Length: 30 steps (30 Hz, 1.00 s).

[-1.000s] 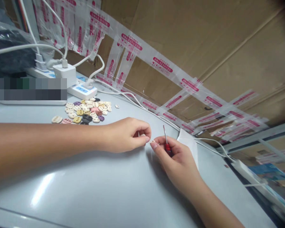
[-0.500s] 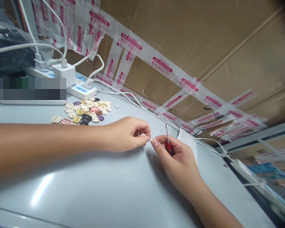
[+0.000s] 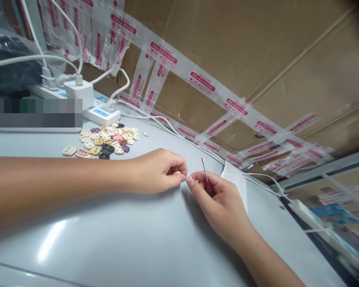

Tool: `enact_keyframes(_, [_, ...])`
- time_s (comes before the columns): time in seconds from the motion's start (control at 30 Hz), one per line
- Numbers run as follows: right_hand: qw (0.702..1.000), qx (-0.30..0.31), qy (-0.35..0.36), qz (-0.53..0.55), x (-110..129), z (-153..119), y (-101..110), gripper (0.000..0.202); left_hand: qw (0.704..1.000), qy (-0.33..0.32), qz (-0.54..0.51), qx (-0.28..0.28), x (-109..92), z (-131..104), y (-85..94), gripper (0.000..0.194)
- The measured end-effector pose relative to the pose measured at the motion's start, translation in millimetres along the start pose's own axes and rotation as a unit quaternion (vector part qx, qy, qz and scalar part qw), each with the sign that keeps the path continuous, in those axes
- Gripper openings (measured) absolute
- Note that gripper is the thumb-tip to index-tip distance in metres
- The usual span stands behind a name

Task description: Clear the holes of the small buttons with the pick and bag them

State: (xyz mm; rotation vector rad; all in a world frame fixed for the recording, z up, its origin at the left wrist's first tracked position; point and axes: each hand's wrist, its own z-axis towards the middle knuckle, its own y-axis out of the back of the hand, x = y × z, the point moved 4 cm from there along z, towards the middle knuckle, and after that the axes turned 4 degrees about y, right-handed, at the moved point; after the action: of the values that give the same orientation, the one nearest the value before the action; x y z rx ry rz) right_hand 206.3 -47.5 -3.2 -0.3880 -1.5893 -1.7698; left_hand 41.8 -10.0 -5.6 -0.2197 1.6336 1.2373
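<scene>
My left hand [image 3: 160, 171] is closed in a pinch, with a small white piece [image 3: 176, 173] partly showing between its curled fingers. Close to its fingertips, the thumb and forefinger of my right hand [image 3: 221, 199] pinch a small cream-coloured piece [image 3: 188, 179]; whether the two hands touch through it, I cannot tell. A small screwdriver [image 3: 208, 185] with a red handle is also held in my right hand, its metal shaft pointing up. Beyond my left forearm lies a pile of small oval pieces with holes [image 3: 107, 140], in cream, yellow, pink, purple, brown and black.
One small white piece [image 3: 146, 134] lies apart from the pile. Power strips [image 3: 103, 115] with a white charger [image 3: 79, 95] and cables stand at the back left. A taped cardboard wall [image 3: 197, 107] bounds the grey table [image 3: 122, 239]. White paper [image 3: 235, 179] lies behind my right hand.
Both hands have shifted very slightly, staying close together. The screwdriver in my right hand now leans more to the left.
</scene>
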Motion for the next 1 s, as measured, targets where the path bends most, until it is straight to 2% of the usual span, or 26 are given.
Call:
enact_keyframes(0.2, [0.999, 0.028, 0.003, -0.022, -2, -1, -2, 0.026, 0.997, -0.059, 0.051, -0.009, -2, 0, -1.7, 0.014])
enact_keyframes(0.37, [0.999, 0.022, -0.017, 0.025, -4, 2, 0, 0.027, 0.998, -0.034, 0.048, -0.011, 1, 3, 2.4, 0.018])
enact_keyframes(0.57, [0.992, -0.028, -0.086, 0.088, -3, -1, 3, 0.031, 0.996, 0.022, -0.080, 0.023, 14, 8, 5.8, 0.018])
enact_keyframes(0.73, [0.981, -0.045, -0.116, 0.148, -6, -1, 2, 0.033, 0.975, 0.085, -0.198, 0.047, 24, 12, 5.8, 0.019])
enact_keyframes(0.87, [0.980, -0.052, -0.115, 0.152, -7, -1, 2, 0.032, 0.954, 0.082, -0.284, 0.059, 25, 14, 3.5, 0.015])
enact_keyframes(1.0, [0.983, -0.048, -0.107, 0.139, -4, -1, 2, 0.032, 0.940, 0.074, -0.323, 0.080, 25, 15, -1.4, 0.013])
